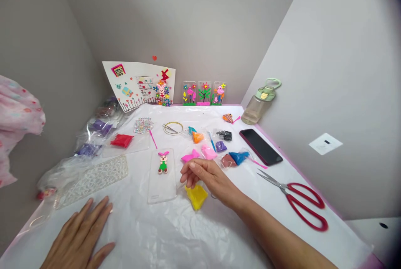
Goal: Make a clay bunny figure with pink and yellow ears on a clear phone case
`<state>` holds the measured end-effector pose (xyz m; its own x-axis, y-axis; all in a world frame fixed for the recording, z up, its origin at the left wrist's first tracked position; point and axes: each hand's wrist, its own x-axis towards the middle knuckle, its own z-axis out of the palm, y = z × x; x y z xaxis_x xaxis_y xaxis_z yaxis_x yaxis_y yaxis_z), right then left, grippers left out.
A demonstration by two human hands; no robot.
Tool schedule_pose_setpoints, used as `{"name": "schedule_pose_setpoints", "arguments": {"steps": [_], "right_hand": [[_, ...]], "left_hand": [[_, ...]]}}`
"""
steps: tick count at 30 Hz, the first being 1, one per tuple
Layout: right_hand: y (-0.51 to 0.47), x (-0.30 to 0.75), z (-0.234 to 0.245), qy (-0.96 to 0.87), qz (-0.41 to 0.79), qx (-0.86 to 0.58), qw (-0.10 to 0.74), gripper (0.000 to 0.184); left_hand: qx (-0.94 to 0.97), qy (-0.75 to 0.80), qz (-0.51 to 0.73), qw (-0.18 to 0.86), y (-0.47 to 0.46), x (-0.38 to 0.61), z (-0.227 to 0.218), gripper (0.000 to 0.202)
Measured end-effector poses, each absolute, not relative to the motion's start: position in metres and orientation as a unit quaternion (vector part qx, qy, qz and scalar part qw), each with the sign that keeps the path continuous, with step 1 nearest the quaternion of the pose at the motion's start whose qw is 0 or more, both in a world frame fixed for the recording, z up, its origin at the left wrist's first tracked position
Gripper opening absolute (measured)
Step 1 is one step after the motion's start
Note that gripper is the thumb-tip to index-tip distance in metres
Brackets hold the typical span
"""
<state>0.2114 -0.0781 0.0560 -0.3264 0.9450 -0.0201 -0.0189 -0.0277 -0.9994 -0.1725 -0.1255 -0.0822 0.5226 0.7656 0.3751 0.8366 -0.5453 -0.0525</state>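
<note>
My left hand [82, 235] lies flat on the white sheet, fingers stretched out, with a tiny white bit by one fingertip. My right hand [208, 176] hovers just above a packet of yellow clay [196, 197]; its fingers are loosely bent and I see nothing between them. Between the hands lies a clear phone case [162, 187]. On its upper part is a clay rabbit [163, 163] with pink ears and a green outfit. Pink clay [190, 156] and light pink clay [209, 152] sit just beyond my right hand.
Red-handled scissors [286, 189], a phone [260, 146] and a bottle [259, 102] line the right side. Further clay packets, including blue [239, 158] and red [122, 140], lie around. A lacy pale case [94, 180] is at left. Decorated cases [204, 93] stand against the wall.
</note>
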Motion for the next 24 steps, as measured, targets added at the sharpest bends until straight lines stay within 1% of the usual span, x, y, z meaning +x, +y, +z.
{"name": "schedule_pose_setpoints", "arguments": {"steps": [2, 4, 9, 14, 18, 22, 24], "right_hand": [[-0.077, 0.209, 0.055, -0.563, 0.591, -0.413, 0.405, 0.048], [-0.077, 0.208, 0.054, -0.563, 0.592, -0.415, 0.400, 0.048], [-0.076, 0.208, 0.050, -0.564, 0.586, -0.424, 0.398, 0.047], [-0.076, 0.208, 0.052, -0.566, 0.587, -0.422, 0.396, 0.047], [-0.076, 0.210, 0.056, -0.563, 0.581, -0.429, 0.401, 0.046], [-0.076, 0.210, 0.057, -0.563, 0.581, -0.431, 0.400, 0.045], [-0.076, 0.210, 0.056, -0.563, 0.580, -0.432, 0.400, 0.045]], "left_hand": [[-0.863, -0.464, -0.149, 0.128, -0.127, -0.163, -0.082, 0.080], [-0.864, -0.469, -0.135, 0.122, -0.129, -0.156, -0.080, 0.083], [-0.861, -0.472, -0.121, 0.144, -0.128, -0.155, -0.074, 0.080], [-0.887, -0.427, -0.124, 0.125, -0.130, -0.152, -0.075, 0.097], [-0.874, -0.447, -0.131, 0.140, -0.133, -0.150, -0.073, 0.097], [-0.888, -0.427, -0.116, 0.127, -0.132, -0.149, -0.070, 0.103], [-0.884, -0.431, -0.123, 0.134, -0.131, -0.149, -0.070, 0.100]]}}
